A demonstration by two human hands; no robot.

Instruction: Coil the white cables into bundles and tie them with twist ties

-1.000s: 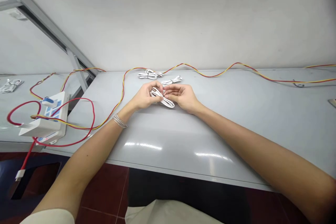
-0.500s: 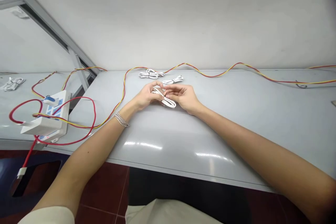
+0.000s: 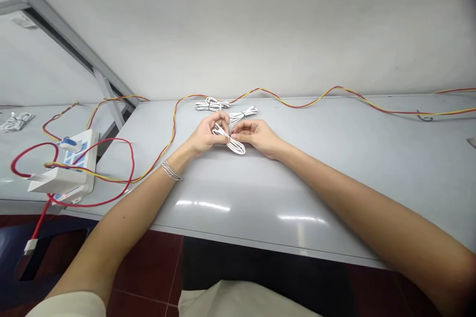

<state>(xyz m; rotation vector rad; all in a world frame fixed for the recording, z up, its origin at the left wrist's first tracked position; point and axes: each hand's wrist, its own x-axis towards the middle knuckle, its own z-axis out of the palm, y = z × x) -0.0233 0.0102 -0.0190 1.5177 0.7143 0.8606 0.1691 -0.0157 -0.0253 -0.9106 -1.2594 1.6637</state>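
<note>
A coiled white cable (image 3: 236, 146) is pinched at its middle by my left hand (image 3: 208, 133), its loops sticking out on both sides of the fingers. My right hand (image 3: 257, 137) has its thumb and fingertips closed on a thin black tie (image 3: 232, 133) at the middle of the coil. Just behind my hands lies a bundled white cable (image 3: 244, 114) with a dark tie around it. A further tied white bundle (image 3: 211, 104) rests to the left of that one, near the wall.
Red and yellow twisted wires (image 3: 275, 96) run along the wall edge of the grey table (image 3: 238, 193). At the left are a white power strip (image 3: 88, 158) with plugs, looped red cable and another white bundle (image 3: 17, 122). A black tie (image 3: 424, 118) lies far right.
The coil's loops have drawn together around its middle. My right fingertips have closed in at the tie, and the right hand is slightly narrower in outline. The view has shifted slightly.
</note>
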